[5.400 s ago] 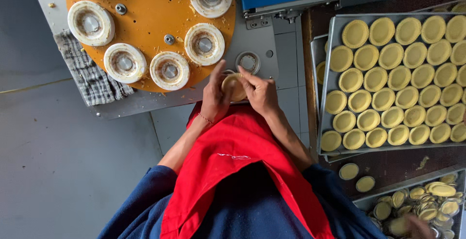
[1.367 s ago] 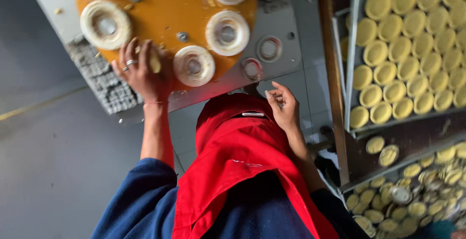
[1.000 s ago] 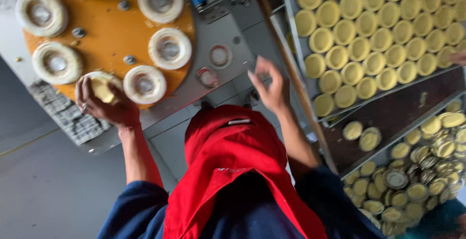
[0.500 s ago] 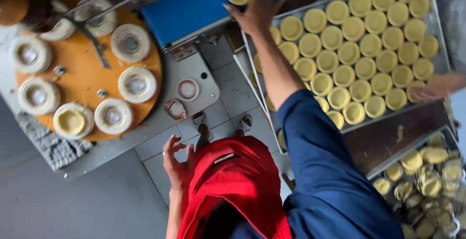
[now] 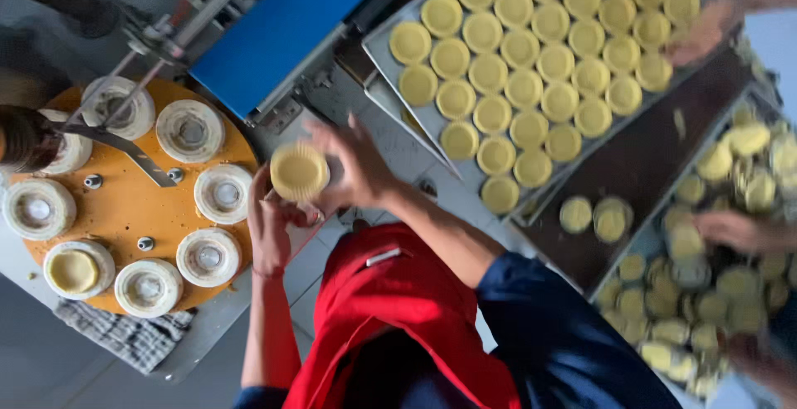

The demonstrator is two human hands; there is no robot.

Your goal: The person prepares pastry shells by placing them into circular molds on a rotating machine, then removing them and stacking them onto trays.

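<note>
Both arms reach forward, bent at the elbows. The left hand (image 5: 270, 226) is raised with fingers curled upward, and the right hand (image 5: 353, 168) meets it from the other side, fingers spread, both closed on the same item.

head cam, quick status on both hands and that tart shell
Left hand and right hand both on one pale tart shell, held above the steel table. Nothing between the hands and the orange mould wheel.

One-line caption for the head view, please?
Both hands hold a tart shell between the orange turntable and filled tray.
</note>
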